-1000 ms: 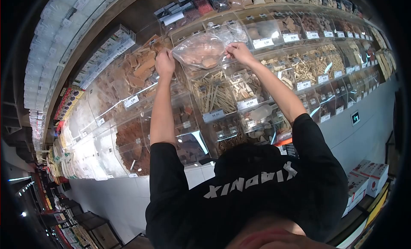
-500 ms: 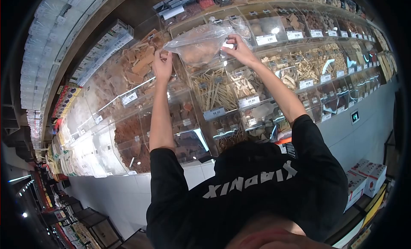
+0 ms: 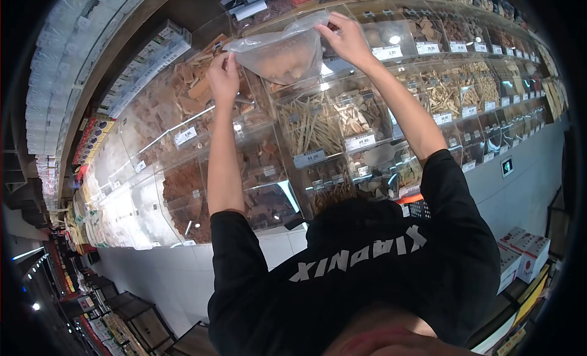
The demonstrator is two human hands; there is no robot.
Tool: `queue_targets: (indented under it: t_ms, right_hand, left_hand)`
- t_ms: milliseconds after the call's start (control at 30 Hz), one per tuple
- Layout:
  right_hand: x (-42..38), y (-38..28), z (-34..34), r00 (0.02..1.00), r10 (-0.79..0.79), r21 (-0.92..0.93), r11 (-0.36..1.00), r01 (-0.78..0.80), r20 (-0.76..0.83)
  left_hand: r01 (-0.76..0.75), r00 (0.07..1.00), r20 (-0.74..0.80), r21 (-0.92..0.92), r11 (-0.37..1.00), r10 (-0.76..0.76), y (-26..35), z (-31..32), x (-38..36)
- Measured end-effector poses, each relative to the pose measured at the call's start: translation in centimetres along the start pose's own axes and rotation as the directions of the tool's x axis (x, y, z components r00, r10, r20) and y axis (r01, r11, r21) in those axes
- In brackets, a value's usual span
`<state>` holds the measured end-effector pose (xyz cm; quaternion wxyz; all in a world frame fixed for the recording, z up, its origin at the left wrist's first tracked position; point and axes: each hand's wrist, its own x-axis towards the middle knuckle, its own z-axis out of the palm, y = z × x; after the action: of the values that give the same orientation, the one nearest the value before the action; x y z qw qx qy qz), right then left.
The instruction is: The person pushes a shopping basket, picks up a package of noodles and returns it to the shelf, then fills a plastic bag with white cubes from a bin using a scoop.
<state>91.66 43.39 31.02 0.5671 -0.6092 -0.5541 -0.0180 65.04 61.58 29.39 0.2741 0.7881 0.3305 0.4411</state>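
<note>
A clear plastic bag [image 3: 278, 53] is stretched between my two hands, over the upper bins of a shop display. My left hand [image 3: 223, 79] pinches its left corner, thumb against fingers. At the upper right corner, my right hand [image 3: 343, 38] grips the bag's edge in a pinch. The bag hangs in a shallow sag, and tan contents of the bin behind show through it. Below the bag stands a clear bin of pale dried sticks [image 3: 309, 126]. Brown bark-like pieces [image 3: 192, 84] fill the bin beside my left hand.
Rows of clear bins with dried goods and price tags [image 3: 361, 142] run to the right. White goods lie in the bins [image 3: 125, 209] at left. Packaged boxes [image 3: 147, 65] line a ledge at upper left. White-and-red cartons [image 3: 526, 252] stand at lower right.
My right hand has moved up and slightly right, and my left hand a little left and up. The bag is pulled wider, with its top edge spread between them.
</note>
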Motion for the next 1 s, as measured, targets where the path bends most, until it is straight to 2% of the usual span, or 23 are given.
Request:
queue_targets:
  t_ms: [33,67,167,267,367,467,567,667,767,867,967,1000]
  right_hand:
    - [0.2,0.0,-0.2,1.0,-0.003,-0.005,1.0,0.003,-0.006]
    - [0.3,1.0,0.0,0.997,0.078,0.087,0.993,-0.076,-0.024]
    - [0.4,1.5,-0.1,0.988,0.154,0.151,0.977,-0.15,-0.013]
    - [0.2,0.6,-0.8,0.996,0.084,0.105,0.991,-0.08,-0.036]
    - [0.4,-1.2,-2.1,0.999,0.048,-0.025,0.999,-0.048,0.013]
    - [0.6,-2.0,-2.6,1.0,0.027,-0.04,0.999,-0.027,0.012]
    - [0.9,-3.4,-2.9,0.999,-0.03,0.008,1.0,0.03,-0.018]
    - [1.1,-4.1,-3.1,0.999,-0.031,0.034,0.999,0.031,-0.026]
    - [1.3,-4.9,-3.7,0.999,-0.035,-0.028,0.999,0.035,0.0]
    - [1.4,-7.7,-5.1,0.984,-0.166,0.227,0.962,0.149,0.056]
    - [1.3,-9.3,-5.7,0.987,-0.145,0.138,0.979,0.153,-0.066]
    - [1.4,-8.7,-5.7,0.993,-0.104,0.216,0.97,0.115,-0.059]
  left_hand:
    - [0.021,0.999,-0.028,-0.025,0.999,-0.022,1.0,-0.3,0.3]
    - [0.041,0.998,-0.055,-0.05,0.998,-0.044,1.7,-0.5,0.4]
    - [0.006,0.999,-0.049,0.016,1.0,-0.005,2.0,-0.9,0.9]
    - [-0.135,0.985,-0.096,0.077,0.988,0.142,0.7,-0.8,1.3]
    - [-0.052,0.994,-0.096,0.025,0.998,0.054,2.0,-1.5,1.2]
    - [-0.112,0.983,-0.145,0.037,0.993,0.116,4.3,-2.4,1.1]
    - [-0.093,0.99,-0.097,0.058,0.994,0.098,5.6,-3.5,1.1]
    - [-0.179,0.97,-0.137,0.15,0.972,0.2,5.0,-4.0,1.4]
    - [-0.198,0.965,-0.124,0.235,0.952,0.231,6.5,-5.0,1.4]
    - [-0.255,0.953,-0.094,0.272,0.928,0.289,7.5,-6.1,1.8]
    - [-0.346,0.912,-0.12,0.287,0.893,0.392,7.4,-6.6,2.7]
    - [-0.353,0.907,-0.138,0.263,0.898,0.397,8.5,-6.9,2.6]
